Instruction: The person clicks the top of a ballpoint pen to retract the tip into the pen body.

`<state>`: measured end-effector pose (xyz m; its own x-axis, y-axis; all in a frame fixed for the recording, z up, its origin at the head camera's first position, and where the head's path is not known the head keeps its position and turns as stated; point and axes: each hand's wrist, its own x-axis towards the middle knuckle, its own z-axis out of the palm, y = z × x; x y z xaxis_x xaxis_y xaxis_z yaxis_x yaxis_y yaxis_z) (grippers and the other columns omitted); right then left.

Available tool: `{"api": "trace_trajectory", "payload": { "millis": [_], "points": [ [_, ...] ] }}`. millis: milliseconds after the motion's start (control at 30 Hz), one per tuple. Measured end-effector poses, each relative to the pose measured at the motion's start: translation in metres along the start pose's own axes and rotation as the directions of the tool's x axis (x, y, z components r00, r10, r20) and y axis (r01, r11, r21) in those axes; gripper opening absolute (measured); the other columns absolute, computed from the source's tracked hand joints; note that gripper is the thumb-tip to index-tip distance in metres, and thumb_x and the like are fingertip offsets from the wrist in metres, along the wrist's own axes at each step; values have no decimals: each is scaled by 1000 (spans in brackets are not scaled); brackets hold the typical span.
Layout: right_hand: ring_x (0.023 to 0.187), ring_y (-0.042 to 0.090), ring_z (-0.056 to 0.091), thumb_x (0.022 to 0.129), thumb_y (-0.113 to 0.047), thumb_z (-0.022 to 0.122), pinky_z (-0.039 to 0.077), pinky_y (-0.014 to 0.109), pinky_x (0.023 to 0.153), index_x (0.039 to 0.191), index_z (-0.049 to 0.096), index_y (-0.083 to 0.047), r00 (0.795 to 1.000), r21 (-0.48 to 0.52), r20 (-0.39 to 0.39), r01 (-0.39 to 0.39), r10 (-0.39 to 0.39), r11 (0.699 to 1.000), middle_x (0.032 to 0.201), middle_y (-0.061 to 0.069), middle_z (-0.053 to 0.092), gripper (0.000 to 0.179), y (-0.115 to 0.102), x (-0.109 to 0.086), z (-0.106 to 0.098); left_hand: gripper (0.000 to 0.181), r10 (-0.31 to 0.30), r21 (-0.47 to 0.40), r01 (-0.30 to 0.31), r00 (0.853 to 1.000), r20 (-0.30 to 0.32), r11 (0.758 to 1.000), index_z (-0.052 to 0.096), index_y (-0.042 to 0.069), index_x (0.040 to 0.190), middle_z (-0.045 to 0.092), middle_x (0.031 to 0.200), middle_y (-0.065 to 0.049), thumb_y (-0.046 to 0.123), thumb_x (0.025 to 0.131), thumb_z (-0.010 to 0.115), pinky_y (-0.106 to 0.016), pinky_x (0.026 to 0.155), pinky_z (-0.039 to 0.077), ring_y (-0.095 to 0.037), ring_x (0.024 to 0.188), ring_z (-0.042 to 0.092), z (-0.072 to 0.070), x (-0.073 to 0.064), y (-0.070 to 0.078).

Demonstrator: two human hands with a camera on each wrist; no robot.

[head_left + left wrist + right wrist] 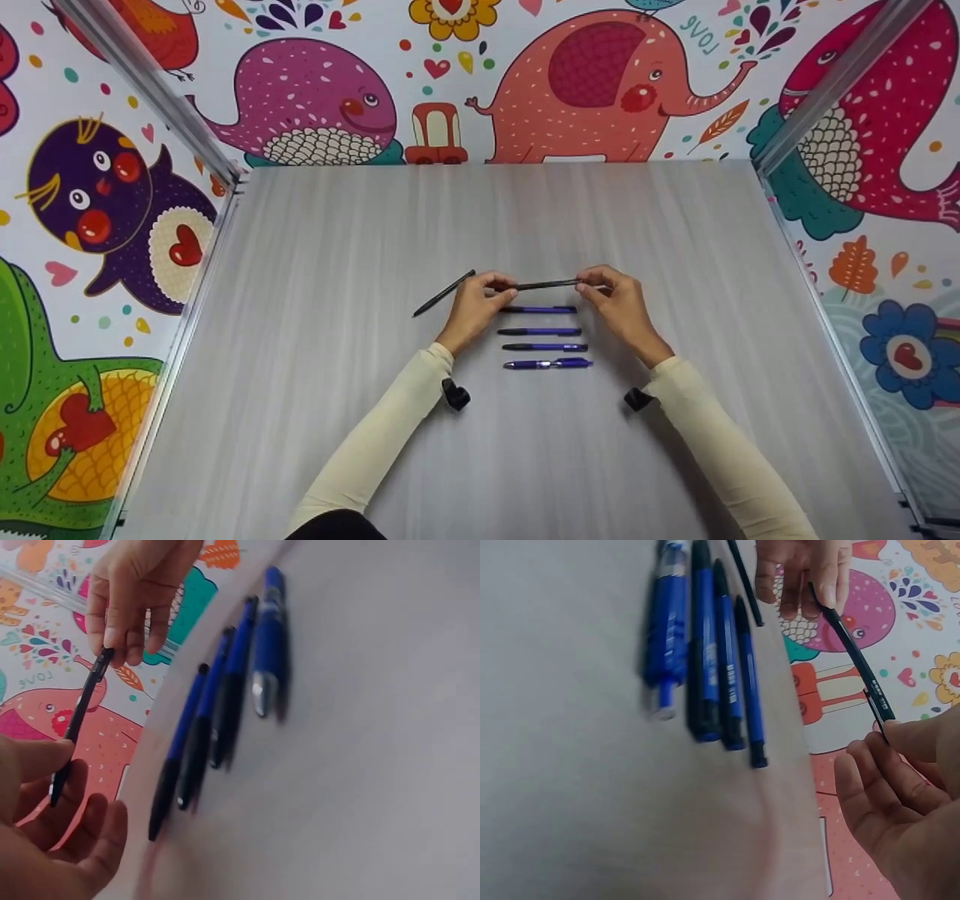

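Note:
Both hands pinch one black pen (547, 284) by its ends, just past the top of a column of pens. My left hand (480, 304) has the tip end between thumb and fingers; my right hand (619, 307) has the clip end, as the right wrist view shows with the pen's clip (874, 714). Below lie three blue pens with black grips, one above another: a top one (544, 309), a middle one (541, 331) and a lower one (546, 347). Nearest the body is a thicker blue pen (549, 364) with a silver tip, seen in the left wrist view.
Another black pen (442, 294) lies slanted on the table just left of the left hand. The grey wood-grain table (337, 247) is bordered by metal rails and cartoon-printed walls (450, 75). Black straps (455, 394) hang at both cuffs.

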<state>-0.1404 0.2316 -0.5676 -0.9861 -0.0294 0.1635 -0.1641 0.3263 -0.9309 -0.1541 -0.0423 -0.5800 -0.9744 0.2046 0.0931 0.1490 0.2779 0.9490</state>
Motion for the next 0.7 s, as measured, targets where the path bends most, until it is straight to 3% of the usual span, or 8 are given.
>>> {"api": "trace_trajectory", "payload": {
  "millis": [267,367,533,700],
  "points": [
    [93,26,71,100,3,77,54,17,78,110,80,2,1000,-48,19,-20,21,999,104,19,78,11,14,0,1,12,127,117,-127,992,9,985,82,2,110,80,109,-9,5,99,81,-38,95,60,-23,104,73,3,3,-14],
    [93,25,72,100,4,77,55,17,78,110,80,2,999,-72,38,-13,15,997,104,17,78,10,18,0,1,11,206,169,-204,979,9,964,82,4,109,80,108,-7,7,98,82,-38,96,58,-23,105,72,5,7,-32],
    [94,24,73,99,6,77,54,16,80,109,80,2,998,-123,58,19,-12,992,103,15,79,10,24,-1,3,10,293,282,-285,956,13,916,83,10,107,80,107,1,13,98,85,-37,97,53,-18,107,68,12,17,-66],
    [93,24,72,98,7,78,52,16,81,108,80,3,997,-167,66,42,-32,985,102,15,79,11,29,-1,4,9,333,332,-325,942,33,886,83,12,107,79,105,3,14,99,84,-37,95,54,-16,106,66,12,22,-76]
  ]
}}
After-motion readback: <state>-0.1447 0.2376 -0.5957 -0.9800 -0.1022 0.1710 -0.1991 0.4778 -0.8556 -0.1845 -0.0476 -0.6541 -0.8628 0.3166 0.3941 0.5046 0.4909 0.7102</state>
